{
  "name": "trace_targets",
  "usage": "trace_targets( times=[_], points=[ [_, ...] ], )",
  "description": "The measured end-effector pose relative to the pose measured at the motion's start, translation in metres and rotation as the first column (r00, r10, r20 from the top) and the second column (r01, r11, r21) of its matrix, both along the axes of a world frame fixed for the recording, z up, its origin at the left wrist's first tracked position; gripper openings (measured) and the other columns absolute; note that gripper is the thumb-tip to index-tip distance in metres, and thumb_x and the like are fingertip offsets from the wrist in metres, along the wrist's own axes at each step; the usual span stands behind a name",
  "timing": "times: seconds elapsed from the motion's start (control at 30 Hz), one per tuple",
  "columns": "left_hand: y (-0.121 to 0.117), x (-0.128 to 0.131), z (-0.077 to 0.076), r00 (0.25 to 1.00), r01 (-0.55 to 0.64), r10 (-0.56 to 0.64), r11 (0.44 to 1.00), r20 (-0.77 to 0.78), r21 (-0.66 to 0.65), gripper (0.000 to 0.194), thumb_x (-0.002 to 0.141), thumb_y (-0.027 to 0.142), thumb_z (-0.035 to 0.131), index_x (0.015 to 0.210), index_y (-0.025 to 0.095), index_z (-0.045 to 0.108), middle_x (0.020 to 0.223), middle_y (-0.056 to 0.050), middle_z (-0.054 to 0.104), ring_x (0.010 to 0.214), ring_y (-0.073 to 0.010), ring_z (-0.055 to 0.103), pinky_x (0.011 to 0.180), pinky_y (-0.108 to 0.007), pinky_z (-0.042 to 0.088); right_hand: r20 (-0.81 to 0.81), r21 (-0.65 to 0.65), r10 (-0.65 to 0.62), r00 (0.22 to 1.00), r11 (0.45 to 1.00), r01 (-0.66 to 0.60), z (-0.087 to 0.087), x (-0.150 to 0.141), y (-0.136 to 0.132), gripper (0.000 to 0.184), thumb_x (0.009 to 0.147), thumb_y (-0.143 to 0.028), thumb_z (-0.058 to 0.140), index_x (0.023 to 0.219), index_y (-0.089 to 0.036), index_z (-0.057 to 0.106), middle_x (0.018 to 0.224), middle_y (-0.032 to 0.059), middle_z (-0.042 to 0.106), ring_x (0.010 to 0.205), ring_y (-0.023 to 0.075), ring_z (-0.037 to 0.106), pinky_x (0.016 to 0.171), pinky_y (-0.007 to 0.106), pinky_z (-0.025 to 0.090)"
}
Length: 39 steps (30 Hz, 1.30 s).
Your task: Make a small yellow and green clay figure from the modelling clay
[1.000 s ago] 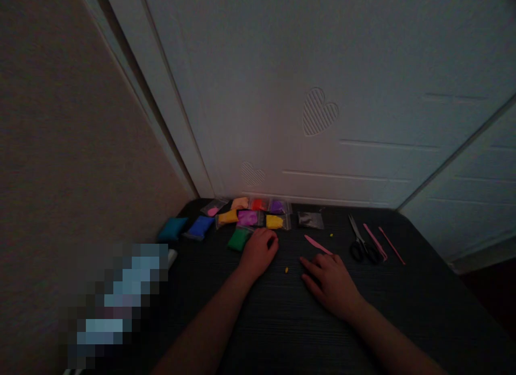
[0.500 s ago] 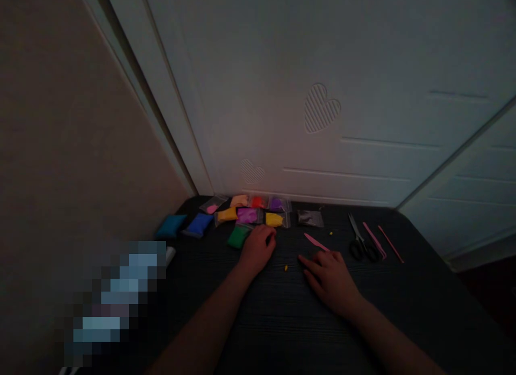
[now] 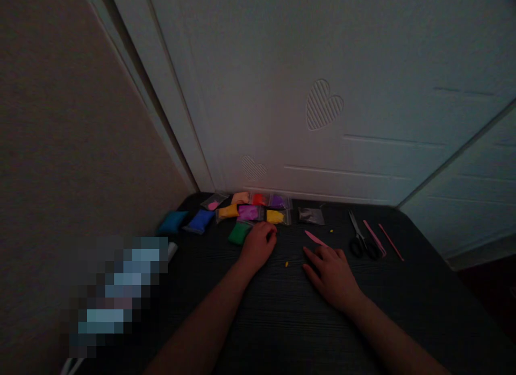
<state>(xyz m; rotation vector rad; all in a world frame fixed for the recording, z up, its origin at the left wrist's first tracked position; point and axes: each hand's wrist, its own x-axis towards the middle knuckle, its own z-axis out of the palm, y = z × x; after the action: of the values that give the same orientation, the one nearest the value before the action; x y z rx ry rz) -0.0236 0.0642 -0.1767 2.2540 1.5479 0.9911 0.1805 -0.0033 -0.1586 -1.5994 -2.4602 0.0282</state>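
My left hand (image 3: pixel 258 247) rests on the dark table beside a green packet (image 3: pixel 239 233). Its fingers are curled in toward the thumb, and whatever may be between the tips is too small or hidden to make out. Over to the right, my right hand (image 3: pixel 334 277) lies palm down with thumb and fingers apart, holding nothing. Just beyond its fingers is a pink plastic modelling knife (image 3: pixel 315 238), partly covered by the hand. A tiny yellow piece (image 3: pixel 287 264) lies between both hands, and another small yellow bit (image 3: pixel 331 231) lies farther back.
Several clay packets line the back, among them yellow (image 3: pixel 276 217), magenta (image 3: pixel 249 212), blue (image 3: pixel 200 221) and teal (image 3: pixel 173 223). A grey packet (image 3: pixel 310 216) sits apart. At right are scissors (image 3: pixel 360 238) and two thin pink tools (image 3: pixel 391 241). A blurred-out device (image 3: pixel 124 289) stands left.
My right hand has shifted slightly, its index fingertip drawing a little away from the yellow piece. My left hand keeps its place and curl. The view has tilted slightly.
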Motion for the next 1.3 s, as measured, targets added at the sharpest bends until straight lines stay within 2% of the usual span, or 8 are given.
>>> trace_targets(
  times=[0.13,0.27,0.5,0.6,0.9,1.03,1.2,1.3],
  points=[
    [-0.0001,0.0001,0.0001,1.0,0.004,-0.004,1.0,0.007,0.003,0.014,0.071,0.011,0.043,0.077,0.019,0.053,0.079,-0.002,0.054,0.079,-0.0159,0.049,0.073,-0.029,0.039,0.002,-0.018,0.066,0.998,0.998,-0.066,0.0009,-0.001,-0.0005,0.038,0.081,-0.04,0.037,0.117,-0.029,0.043,0.088,0.0058,0.052,0.085,0.019,0.045,0.078,0.036,0.028],
    [0.0003,0.0001,-0.0007,1.0,-0.008,0.008,1.0,0.017,0.0,0.013,0.071,0.011,0.044,0.077,0.019,0.053,0.078,-0.002,0.054,0.079,-0.0159,0.049,0.072,-0.029,0.039,0.025,0.036,-0.026,0.999,0.999,0.025,0.0005,-0.0021,-0.0018,0.041,0.08,-0.043,0.036,0.118,-0.027,0.043,0.103,0.0089,0.05,0.094,0.0229,0.043,0.081,0.04,0.026],
    [0.0009,0.0001,-0.0003,1.0,-0.004,0.005,1.0,0.019,-0.023,0.013,0.071,0.011,0.044,0.076,0.019,0.053,0.077,-0.002,0.054,0.078,-0.016,0.05,0.072,-0.029,0.039,0.058,0.058,0.059,0.997,0.996,-0.062,-0.0003,-0.0009,-0.0024,0.047,0.077,-0.052,0.035,0.117,-0.028,0.043,0.134,0.0074,0.025,0.117,0.0282,0.023,0.088,0.047,0.019],
    [0.0006,0.0002,0.0002,1.0,-0.011,0.012,1.0,0.027,-0.025,0.014,0.071,0.011,0.044,0.076,0.019,0.053,0.078,-0.002,0.055,0.078,-0.0161,0.05,0.072,-0.029,0.039,0.052,0.073,0.004,0.999,0.997,-0.008,0.0004,-0.0003,-0.0021,0.048,0.077,-0.05,0.036,0.118,-0.025,0.042,0.135,0.0086,0.021,0.117,0.0287,0.025,0.088,0.048,0.02],
    [0.0002,-0.0006,-0.0003,1.0,-0.005,0.006,1.0,0.026,-0.028,0.013,0.071,0.012,0.044,0.076,0.019,0.054,0.077,-0.001,0.054,0.077,-0.0154,0.049,0.07,-0.028,0.039,0.04,0.061,0.021,0.999,0.998,-0.024,0.0005,0.001,-0.0026,0.047,0.077,-0.048,0.038,0.118,-0.025,0.043,0.136,0.0081,0.019,0.119,0.0279,0.022,0.089,0.047,0.019],
    [0.002,-0.0008,-0.0024,0.999,-0.002,0.004,0.999,0.054,-0.038,0.013,0.073,0.014,0.043,0.077,0.019,0.055,0.079,-0.001,0.055,0.079,-0.0152,0.05,0.071,-0.028,0.04,0.045,0.04,0.113,0.993,0.993,-0.114,0.0014,0.0016,-0.0019,0.046,0.076,-0.051,0.039,0.116,-0.029,0.044,0.135,0.0071,0.023,0.12,0.0284,0.02,0.089,0.048,0.018],
    [0.0035,-0.0019,-0.0045,0.998,0.015,-0.011,0.998,0.063,-0.064,0.013,0.071,0.013,0.046,0.075,0.019,0.056,0.079,-0.002,0.055,0.081,-0.016,0.05,0.074,-0.03,0.04,0.04,0.046,0.058,0.998,0.997,-0.059,-0.0005,0.0026,-0.0009,0.047,0.078,-0.048,0.038,0.118,-0.025,0.043,0.133,0.0095,0.027,0.119,0.0273,0.023,0.09,0.047,0.019],
    [0.0037,-0.0026,-0.0054,0.997,0.021,-0.017,0.998,0.078,-0.054,0.013,0.07,0.011,0.047,0.074,0.019,0.056,0.081,-0.002,0.055,0.083,-0.0157,0.05,0.076,-0.03,0.04,0.029,0.023,0.118,0.993,0.993,-0.118,-0.0012,0.0031,-0.001,0.046,0.078,-0.049,0.037,0.118,-0.028,0.042,0.132,0.0083,0.029,0.119,0.0265,0.022,0.091,0.046,0.018]
  ],
)
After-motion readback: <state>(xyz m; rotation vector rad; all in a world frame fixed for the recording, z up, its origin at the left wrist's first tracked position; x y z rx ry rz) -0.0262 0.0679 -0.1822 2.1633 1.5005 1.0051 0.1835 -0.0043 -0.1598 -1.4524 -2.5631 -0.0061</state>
